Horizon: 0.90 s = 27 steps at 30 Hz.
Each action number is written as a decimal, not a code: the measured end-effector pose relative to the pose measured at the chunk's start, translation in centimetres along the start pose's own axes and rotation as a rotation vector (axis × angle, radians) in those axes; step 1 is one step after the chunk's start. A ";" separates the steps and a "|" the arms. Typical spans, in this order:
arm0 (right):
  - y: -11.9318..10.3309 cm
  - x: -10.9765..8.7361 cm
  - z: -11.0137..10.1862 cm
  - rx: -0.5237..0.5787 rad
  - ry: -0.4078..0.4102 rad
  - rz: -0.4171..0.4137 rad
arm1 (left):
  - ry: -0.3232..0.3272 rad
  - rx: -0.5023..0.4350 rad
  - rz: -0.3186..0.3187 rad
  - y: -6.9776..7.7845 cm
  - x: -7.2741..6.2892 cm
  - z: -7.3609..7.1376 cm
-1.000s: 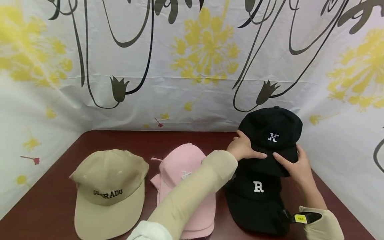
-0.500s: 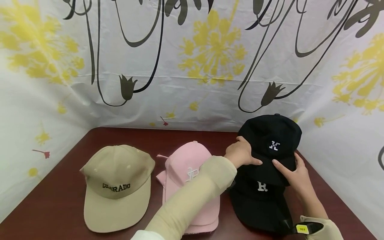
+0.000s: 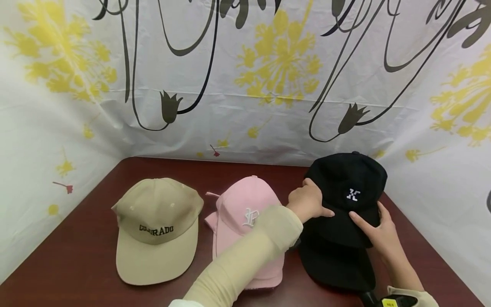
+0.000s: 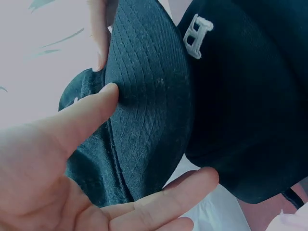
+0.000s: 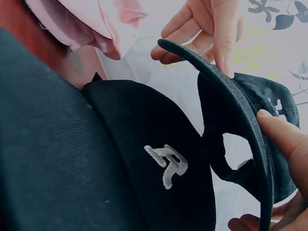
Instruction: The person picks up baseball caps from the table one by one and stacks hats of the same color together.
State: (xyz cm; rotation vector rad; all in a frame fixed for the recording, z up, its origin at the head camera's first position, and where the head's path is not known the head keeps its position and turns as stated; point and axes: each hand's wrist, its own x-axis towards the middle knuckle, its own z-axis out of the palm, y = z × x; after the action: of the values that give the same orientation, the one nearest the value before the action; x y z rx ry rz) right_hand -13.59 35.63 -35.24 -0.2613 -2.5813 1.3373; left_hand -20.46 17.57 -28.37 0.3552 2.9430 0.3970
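Observation:
Both hands hold a black baseball cap (image 3: 345,179) with a white emblem, by its brim. My left hand (image 3: 307,200) grips its left side, the thumb on top of the brim and the fingers below, as the left wrist view shows. On the right side my right hand (image 3: 379,230) pinches the brim the same way, its thumb (image 5: 281,130) on top. Below and in front lies a second black cap (image 3: 337,266); its white letter R (image 5: 166,161) shows in both wrist views but is covered in the head view. The held cap's open back strap shows in the right wrist view.
A pink cap (image 3: 245,200), with another pink layer under its brim, lies left of the black caps, partly behind the left sleeve. Further left is a beige cap (image 3: 159,217) lettered COLORADO. Patterned white cloth (image 3: 230,85) walls in the dark red table (image 3: 69,256).
The held black cap has come down over the lower one, so its brim now covers the R in the head view. Both hands keep their grip. The head view has shifted slightly.

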 end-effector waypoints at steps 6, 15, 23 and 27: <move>0.1 -0.7 0.3 -0.013 0.013 0.005 | 0.030 0.030 0.009 -0.3 -0.8 0.5; 0.6 -1.6 0.3 -0.048 -0.035 0.059 | 0.036 0.145 0.020 -0.5 -2.0 1.2; 1.5 -2.2 0.5 -0.131 -0.110 0.095 | -0.018 0.276 0.007 -0.6 -2.7 2.8; 2.0 -2.4 0.9 -0.157 -0.129 0.102 | -0.046 0.333 -0.010 -0.6 -2.8 3.6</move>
State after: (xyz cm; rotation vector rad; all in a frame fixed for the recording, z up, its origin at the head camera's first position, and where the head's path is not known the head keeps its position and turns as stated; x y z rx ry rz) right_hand -11.44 35.42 -37.63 -0.3489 -2.8212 1.2222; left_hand -17.27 17.14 -31.67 0.3821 2.9593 -0.1052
